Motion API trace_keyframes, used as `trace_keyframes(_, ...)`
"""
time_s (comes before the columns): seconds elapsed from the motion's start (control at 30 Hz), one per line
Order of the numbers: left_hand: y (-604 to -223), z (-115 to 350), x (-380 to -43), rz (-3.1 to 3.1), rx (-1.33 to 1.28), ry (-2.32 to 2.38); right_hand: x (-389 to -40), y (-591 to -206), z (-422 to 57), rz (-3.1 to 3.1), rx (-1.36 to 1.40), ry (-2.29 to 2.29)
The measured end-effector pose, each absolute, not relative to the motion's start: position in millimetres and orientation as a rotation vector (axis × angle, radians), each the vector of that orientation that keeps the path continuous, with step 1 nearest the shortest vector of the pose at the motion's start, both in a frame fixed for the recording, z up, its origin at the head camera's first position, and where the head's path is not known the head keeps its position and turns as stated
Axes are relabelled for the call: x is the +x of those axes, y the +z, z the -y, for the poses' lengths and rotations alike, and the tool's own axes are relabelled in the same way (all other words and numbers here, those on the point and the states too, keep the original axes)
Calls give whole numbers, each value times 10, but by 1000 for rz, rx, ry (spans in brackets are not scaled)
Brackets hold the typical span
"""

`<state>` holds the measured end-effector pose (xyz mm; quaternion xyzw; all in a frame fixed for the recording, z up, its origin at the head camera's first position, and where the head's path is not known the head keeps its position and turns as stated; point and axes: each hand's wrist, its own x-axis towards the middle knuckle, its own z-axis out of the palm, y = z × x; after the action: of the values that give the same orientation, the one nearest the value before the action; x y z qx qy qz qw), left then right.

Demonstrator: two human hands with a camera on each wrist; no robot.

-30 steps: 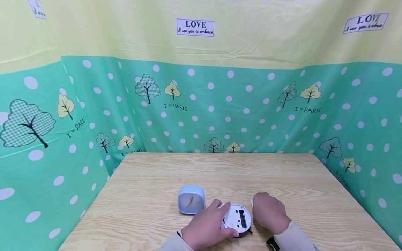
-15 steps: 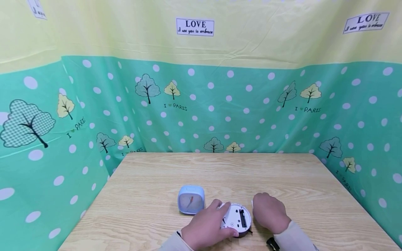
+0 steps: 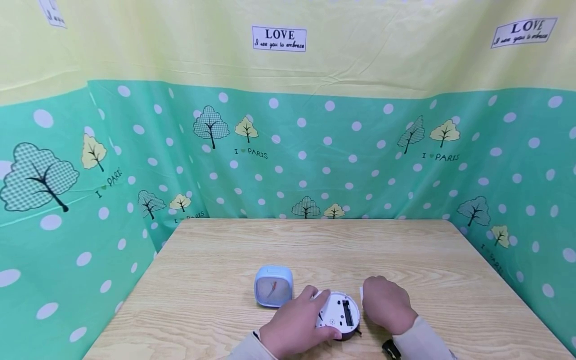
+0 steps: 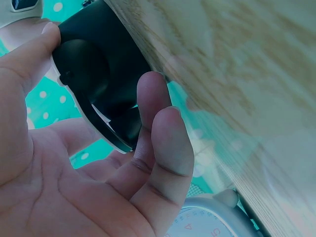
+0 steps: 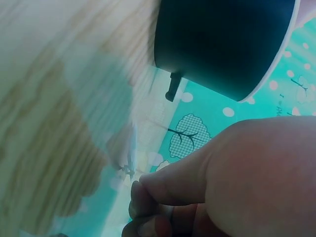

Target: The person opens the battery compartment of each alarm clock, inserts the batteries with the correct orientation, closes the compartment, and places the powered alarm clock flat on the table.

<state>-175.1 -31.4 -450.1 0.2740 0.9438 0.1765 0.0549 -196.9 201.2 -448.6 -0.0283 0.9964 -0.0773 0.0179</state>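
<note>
My left hand (image 3: 299, 322) grips a round alarm clock (image 3: 334, 312), which lies on its face with its white back upward. Thumb and fingers bracket its rim, and the left wrist view shows its dark curved side (image 4: 106, 54). An uncovered black battery compartment (image 3: 348, 313) shows in the back. Just right of the clock, my right hand (image 3: 387, 305) is curled low at the tabletop. A thin edge of a small white piece (image 3: 361, 293) sticks out by its fingertips, which pinch together at it in the right wrist view; most of the piece is hidden.
A light blue square alarm clock (image 3: 274, 286) stands upright just left of and behind the left hand. A short black peg (image 5: 173, 87) juts from the round clock's side. The wooden table (image 3: 216, 250) meets a green and yellow curtain (image 3: 279, 150) at its back edge.
Almost nothing differs: the right hand and the white piece's edge have shifted very slightly to the right. The left hand and both clocks stay in place.
</note>
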Motion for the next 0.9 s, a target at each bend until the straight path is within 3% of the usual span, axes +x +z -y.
trace_keyframes(0.9,-4489,312,-1753,-2867,838,537,-2010,-4344,-2222,-3006,-36,-293)
